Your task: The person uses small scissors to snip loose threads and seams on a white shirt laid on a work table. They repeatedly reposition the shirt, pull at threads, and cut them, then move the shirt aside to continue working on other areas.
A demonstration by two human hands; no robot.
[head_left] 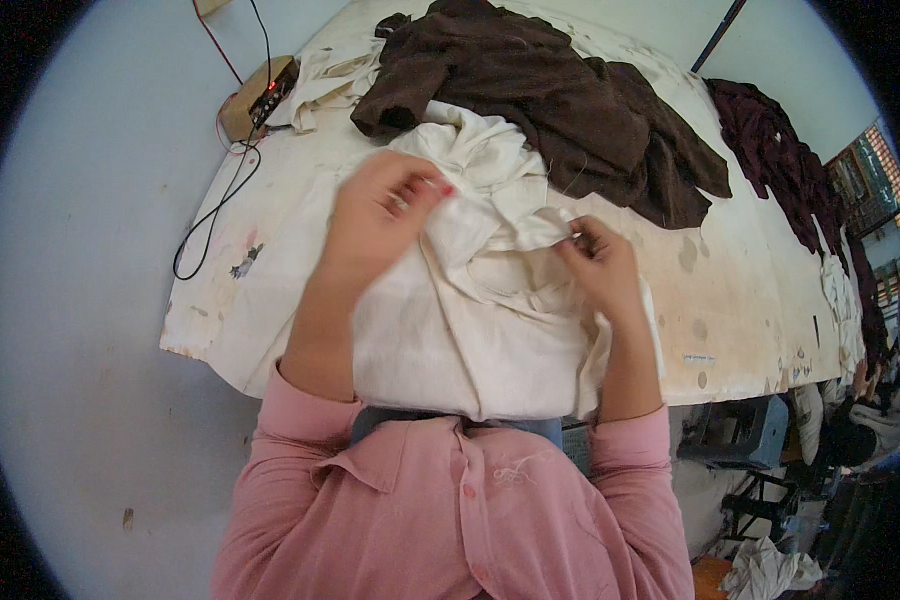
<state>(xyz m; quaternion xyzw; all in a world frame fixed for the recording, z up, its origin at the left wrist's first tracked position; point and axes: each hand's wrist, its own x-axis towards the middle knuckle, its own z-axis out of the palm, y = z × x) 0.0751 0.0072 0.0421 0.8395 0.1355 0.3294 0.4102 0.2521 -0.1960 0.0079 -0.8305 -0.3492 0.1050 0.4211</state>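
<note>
A white cloth garment (420, 345) lies bunched on the table in front of me and hangs toward my lap. My right hand (602, 262) pinches a raised fold of it between thumb and fingers. Something small and dark shows at those fingertips, too small to name. Over the garment's left side, my left hand (378, 212) is closed, thumb against fingers, and slightly blurred. Whether cloth or a thread is between its fingertips I cannot make out. More crumpled white fabric (480, 150) lies just beyond my hands.
Dark brown garments (540, 90) are heaped on the stained table (715, 330). Dark maroon cloth (775, 150) hangs at the far right edge. A small box with a red light (260, 100) and a black cable (215, 210) sit at the left. A grey-blue plastic stool (740, 435) stands below right.
</note>
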